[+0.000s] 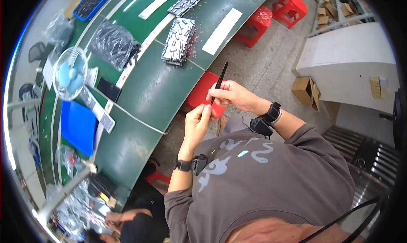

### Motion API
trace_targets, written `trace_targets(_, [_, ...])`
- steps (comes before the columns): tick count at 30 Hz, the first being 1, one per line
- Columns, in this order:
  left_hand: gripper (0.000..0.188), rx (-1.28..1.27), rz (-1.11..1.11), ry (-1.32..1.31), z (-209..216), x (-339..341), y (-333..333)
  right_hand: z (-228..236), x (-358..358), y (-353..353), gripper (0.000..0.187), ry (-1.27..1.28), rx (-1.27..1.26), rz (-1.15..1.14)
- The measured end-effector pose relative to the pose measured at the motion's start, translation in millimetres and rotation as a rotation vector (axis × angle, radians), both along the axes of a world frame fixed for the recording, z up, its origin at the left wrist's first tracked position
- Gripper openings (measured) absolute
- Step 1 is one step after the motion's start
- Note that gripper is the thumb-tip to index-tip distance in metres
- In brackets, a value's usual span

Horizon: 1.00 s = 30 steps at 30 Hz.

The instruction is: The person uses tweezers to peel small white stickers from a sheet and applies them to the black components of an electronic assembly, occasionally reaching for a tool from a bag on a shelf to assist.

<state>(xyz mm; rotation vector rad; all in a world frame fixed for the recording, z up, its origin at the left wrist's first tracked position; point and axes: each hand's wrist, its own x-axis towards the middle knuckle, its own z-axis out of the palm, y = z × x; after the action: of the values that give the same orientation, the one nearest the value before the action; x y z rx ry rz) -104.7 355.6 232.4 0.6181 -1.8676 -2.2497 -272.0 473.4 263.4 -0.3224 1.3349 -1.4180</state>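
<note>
Fingers of the right hand (231, 94) pinch a thin black strip (220, 81), which runs slim and dark toward one o'clock above a red stool (203, 92). Left hand (198, 120), at seven o'clock from it, closes its fingertips on the strip's lower end. Outward at ten o'clock, the green surface (157, 90) carries grey packs of small parts (179, 40), a long white label strip (222, 30), a black crinkled bag (113, 41) and a blue sheet (77, 126). Brown cardboard boxes (306, 89) sit on the floor at three o'clock.
</note>
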Motion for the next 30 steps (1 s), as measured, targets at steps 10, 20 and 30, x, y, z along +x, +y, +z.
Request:
trace_targets(10, [0.031,0.479,-0.194,-0.072,-65.2,-50.7,-63.6,-30.3,-81.9,-39.7,0.035,0.278,0.08,-0.098])
trace_targets(20, [0.04,-1.098,-0.138,0.078,-159.9,-226.8,-19.0,-148.9,-275.5,-47.2,0.032,0.441,0.066,-0.383])
trace_targets(30, [0.061,-1.525,-0.29,-0.129,-200.0,-241.3,-21.9,-204.4,-303.2,-56.1,0.025,0.466,-0.098,-0.19])
